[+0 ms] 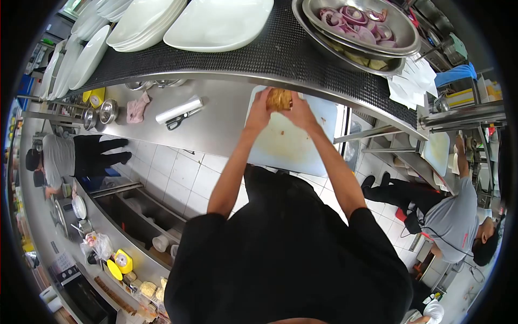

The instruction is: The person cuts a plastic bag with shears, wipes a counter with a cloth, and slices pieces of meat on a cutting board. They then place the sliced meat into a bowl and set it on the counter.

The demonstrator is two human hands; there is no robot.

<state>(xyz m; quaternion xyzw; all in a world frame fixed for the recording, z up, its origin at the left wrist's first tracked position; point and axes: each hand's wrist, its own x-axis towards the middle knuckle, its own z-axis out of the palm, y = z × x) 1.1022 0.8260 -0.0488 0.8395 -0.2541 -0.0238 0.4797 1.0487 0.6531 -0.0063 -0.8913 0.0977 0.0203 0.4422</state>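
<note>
A golden-brown piece of food (279, 99) sits at the far end of the white cutting board (280, 141), under the edge of the shelf. My left hand (260, 109) is wrapped round its left side and my right hand (300, 113) round its right side. Small brown crumbs lie on the board nearer to me. What the food is exactly, I cannot make out.
Above the counter, a shelf (237, 81) holds white plates (218, 24) and a metal bowl of sliced red onion (359, 27). Scissors (177, 122), a plastic wrap roll (179, 109) and a pink cloth (138, 108) lie left. People stand at left (59, 156) and right (450, 216).
</note>
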